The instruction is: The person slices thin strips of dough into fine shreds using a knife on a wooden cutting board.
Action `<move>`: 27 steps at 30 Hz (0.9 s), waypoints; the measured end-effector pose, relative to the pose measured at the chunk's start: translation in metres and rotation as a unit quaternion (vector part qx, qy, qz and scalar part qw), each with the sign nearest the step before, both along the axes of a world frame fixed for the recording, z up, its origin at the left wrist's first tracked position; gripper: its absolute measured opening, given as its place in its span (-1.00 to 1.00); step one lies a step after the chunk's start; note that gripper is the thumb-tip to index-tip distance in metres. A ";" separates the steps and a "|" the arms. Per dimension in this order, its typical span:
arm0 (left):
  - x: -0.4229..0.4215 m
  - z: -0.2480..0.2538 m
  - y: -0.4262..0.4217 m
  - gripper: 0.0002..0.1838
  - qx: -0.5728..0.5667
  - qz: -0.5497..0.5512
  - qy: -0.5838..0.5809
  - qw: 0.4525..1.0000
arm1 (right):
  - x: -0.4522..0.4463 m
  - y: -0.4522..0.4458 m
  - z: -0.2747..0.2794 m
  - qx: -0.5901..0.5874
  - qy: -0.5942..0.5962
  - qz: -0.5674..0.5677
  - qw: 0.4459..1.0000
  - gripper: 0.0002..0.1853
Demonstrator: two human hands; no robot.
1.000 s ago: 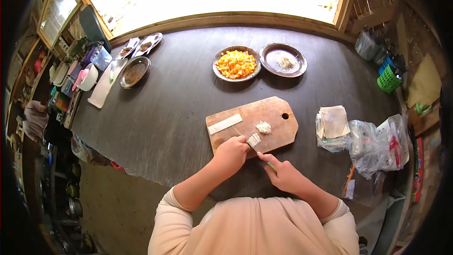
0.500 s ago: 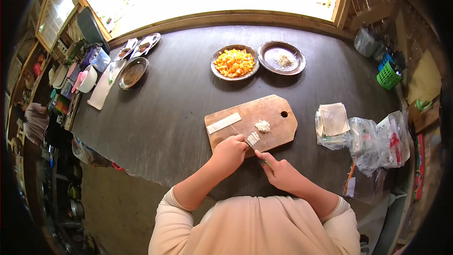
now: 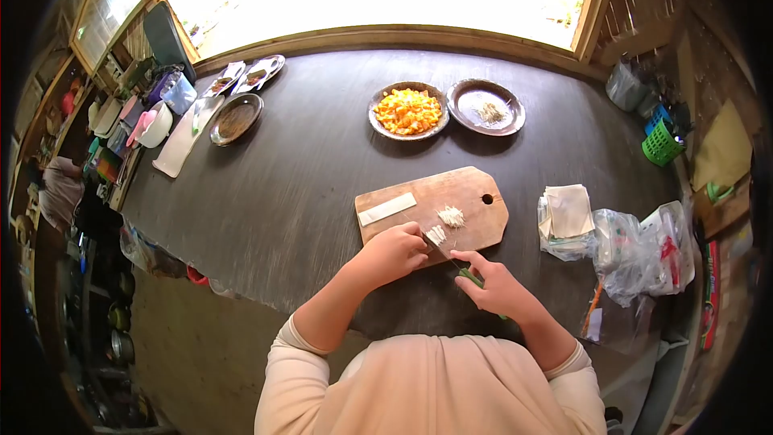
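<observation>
My right hand (image 3: 493, 285) is closed around the green handle of a knife (image 3: 471, 277), its thin blade pointing up and left over the near edge of the wooden cutting board (image 3: 481, 229). My left hand (image 3: 394, 253) rests at that same edge with its fingers curled in. Whatever is under its fingertips is hidden. Just beyond them lies a small row of thin white sticks (image 3: 436, 234). Farther up the board sits a loose pile of similar white sticks (image 3: 451, 216). A flat pale rectangular slab (image 3: 386, 209) lies on the board's left side.
Behind the board stand a bowl of chopped orange pieces (image 3: 409, 111) and a plate (image 3: 509, 122) with a few thin shreds. At right are stacked pale sheets (image 3: 568, 211), plastic bags (image 3: 632, 254) and a green basket (image 3: 662, 143). An oval dark dish (image 3: 236, 119) lies at left.
My right hand has drawn the knife a little to the right, away from my left hand, and more of the green handle shows. The view has shifted slightly.
</observation>
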State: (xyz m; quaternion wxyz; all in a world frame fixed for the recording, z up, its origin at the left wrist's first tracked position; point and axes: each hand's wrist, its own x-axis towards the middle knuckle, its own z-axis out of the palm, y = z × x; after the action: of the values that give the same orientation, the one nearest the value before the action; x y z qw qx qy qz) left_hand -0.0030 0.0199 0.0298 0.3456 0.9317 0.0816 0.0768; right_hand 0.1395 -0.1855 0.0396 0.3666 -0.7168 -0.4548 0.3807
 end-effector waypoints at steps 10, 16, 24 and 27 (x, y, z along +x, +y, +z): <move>-0.001 -0.004 0.000 -0.83 0.002 -0.014 0.005 1.000 | 0.012 -0.007 -0.012 0.070 -0.004 -0.035 0.997 -0.54; 0.001 -0.009 0.000 -0.87 0.033 -0.001 -0.025 0.999 | 0.008 -0.007 0.001 0.009 0.039 -0.029 0.999 -0.55; 0.005 -0.019 0.001 -0.92 0.062 0.018 -0.032 0.997 | 0.015 -0.007 -0.013 0.048 -0.024 -0.063 0.997 -0.53; 0.003 -0.012 -0.001 -0.91 0.077 0.029 -0.010 0.997 | 0.014 -0.007 -0.007 0.044 -0.026 -0.081 0.995 -0.53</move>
State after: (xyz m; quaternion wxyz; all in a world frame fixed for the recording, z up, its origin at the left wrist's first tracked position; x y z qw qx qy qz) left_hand 0.0001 0.0185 0.0177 0.2717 0.9519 0.0989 0.1018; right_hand 0.1539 -0.1921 0.0322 0.4159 -0.7440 -0.4206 0.3108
